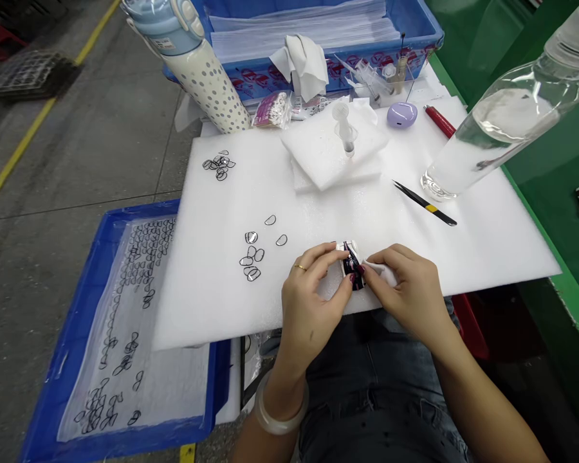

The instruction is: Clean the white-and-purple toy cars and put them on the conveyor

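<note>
Near the front edge of the white foam sheet (212,308), my left hand (311,296) grips a small dark and white toy car (351,265) between thumb and fingers. My right hand (408,283) pinches a white cloth (385,272), its thumb tip at the car's right side. Fingers cover part of the car. To the left lie several small black-rimmed clear pieces (251,256), with another cluster (219,164) farther back. Black tweezers (424,202) with a yellow band rest beyond my right hand.
A syringe (344,132) stands on stacked foam blocks (335,148). Around the back are a dotted bottle (207,80), a blue bin (318,54), a purple case (402,115) and a red pen (440,121). A clear pump bottle (502,128) stands right; a blue tray (91,270) sits lower left.
</note>
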Action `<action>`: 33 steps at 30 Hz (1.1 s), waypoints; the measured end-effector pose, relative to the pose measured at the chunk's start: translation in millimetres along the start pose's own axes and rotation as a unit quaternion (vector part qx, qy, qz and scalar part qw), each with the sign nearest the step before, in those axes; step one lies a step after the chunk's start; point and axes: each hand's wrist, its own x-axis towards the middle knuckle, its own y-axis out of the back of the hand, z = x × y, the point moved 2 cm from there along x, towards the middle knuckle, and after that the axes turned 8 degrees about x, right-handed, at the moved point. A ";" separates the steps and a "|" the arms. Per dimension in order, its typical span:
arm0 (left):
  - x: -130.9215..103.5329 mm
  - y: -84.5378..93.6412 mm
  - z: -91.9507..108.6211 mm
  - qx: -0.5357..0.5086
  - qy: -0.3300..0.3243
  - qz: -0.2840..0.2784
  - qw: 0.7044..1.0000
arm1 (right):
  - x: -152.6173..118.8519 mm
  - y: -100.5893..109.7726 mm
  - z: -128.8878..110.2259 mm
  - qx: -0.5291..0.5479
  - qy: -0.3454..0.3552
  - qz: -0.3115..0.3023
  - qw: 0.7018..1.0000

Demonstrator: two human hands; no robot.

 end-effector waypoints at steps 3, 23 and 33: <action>6.8 5.3 -1.0 0.016 -0.016 -0.034 0.999 | -1.2 0.4 0.6 -0.005 0.009 0.011 1.000; 14.6 10.0 -16.3 -0.037 -0.113 -0.046 0.992 | -14.6 3.3 6.5 -0.033 0.158 0.027 0.987; 14.7 9.3 -16.5 -0.024 -0.112 -0.040 0.993 | -18.4 -0.2 6.6 -0.072 0.181 0.032 0.980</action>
